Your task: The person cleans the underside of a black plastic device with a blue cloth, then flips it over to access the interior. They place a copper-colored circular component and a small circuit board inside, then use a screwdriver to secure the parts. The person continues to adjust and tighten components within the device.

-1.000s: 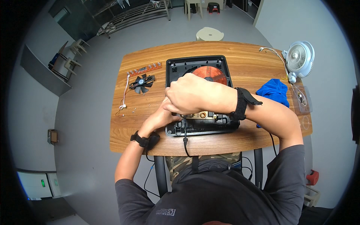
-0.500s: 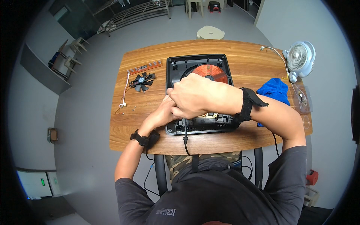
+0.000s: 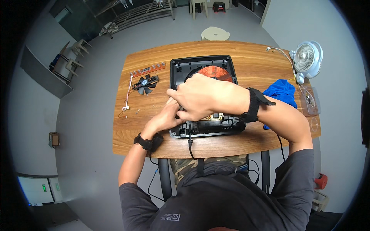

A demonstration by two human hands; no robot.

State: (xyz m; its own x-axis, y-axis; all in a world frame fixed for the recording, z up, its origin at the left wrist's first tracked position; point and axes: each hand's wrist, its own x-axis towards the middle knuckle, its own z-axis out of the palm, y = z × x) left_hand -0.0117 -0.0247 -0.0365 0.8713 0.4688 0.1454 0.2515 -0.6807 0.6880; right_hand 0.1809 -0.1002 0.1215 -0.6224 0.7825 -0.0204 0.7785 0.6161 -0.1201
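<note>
An opened induction cooker base (image 3: 179,61), black and square, lies on the table in front of me. Its copper coil (image 3: 217,73) shows beyond my knuckles, and part of a circuit board (image 3: 216,116) shows beneath my right wrist. My right hand (image 3: 196,96) is closed over the left part of the cooker, fingers curled. Whatever it grips is hidden under it. Against its fingertips rests my left hand (image 3: 167,115), with its fingers bent at the cooker's left edge. What the left fingers hold, if anything, is also hidden. A black power cord (image 3: 190,142) leaves the cooker's near side.
Left on the wooden table (image 3: 154,54) lie a black cooling fan (image 3: 145,83), an orange button board (image 3: 148,69) with a white cable and some tiny loose parts (image 3: 137,111). To the right are a blue cloth (image 3: 280,92), a clear plastic box (image 3: 310,101) and a small white fan (image 3: 307,59).
My right hand has turned slightly, its thumb side shifting a little left over the cooker. My left hand stays almost where it was.
</note>
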